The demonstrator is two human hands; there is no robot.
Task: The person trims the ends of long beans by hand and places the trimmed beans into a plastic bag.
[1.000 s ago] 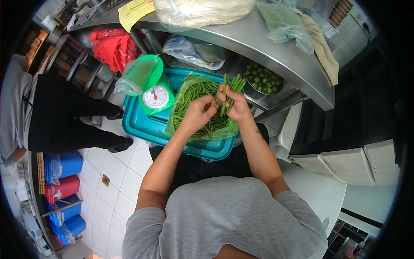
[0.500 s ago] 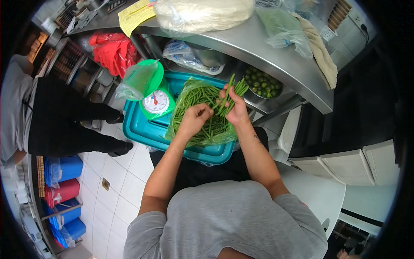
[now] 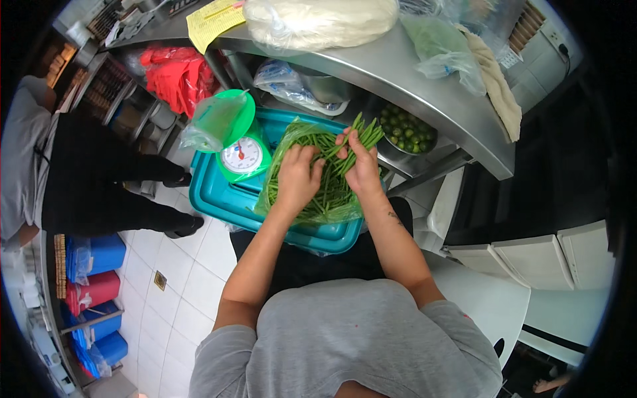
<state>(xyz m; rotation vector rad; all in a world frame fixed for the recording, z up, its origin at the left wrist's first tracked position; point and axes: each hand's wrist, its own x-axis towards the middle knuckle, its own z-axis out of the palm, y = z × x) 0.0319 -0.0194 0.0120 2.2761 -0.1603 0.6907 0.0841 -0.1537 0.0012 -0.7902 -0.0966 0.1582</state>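
Note:
My right hand [image 3: 358, 162] grips a bunch of long green beans [image 3: 365, 131] above a green plastic bag [image 3: 285, 132] full of loose beans [image 3: 332, 199]. My left hand [image 3: 298, 172] is beside it, fingers curled down into the pile; what they grip is hidden. The bag sits in a teal tub [image 3: 209, 199], along with a green dial scale [image 3: 242, 156] topped by a clear, greenish bag [image 3: 209, 123].
A steel counter [image 3: 431, 93] above holds bagged white material [image 3: 322, 20], a yellow paper [image 3: 212, 23] and a cloth [image 3: 497, 93]. Below are red bags [image 3: 176, 76] and a bowl of green fruit [image 3: 405, 129]. A person [image 3: 99, 176] stands left, near colored bins [image 3: 99, 292].
My left hand has moved up and slightly left, from a pinch near the right hand to curled fingers in the pile. The bunch remains in my right hand.

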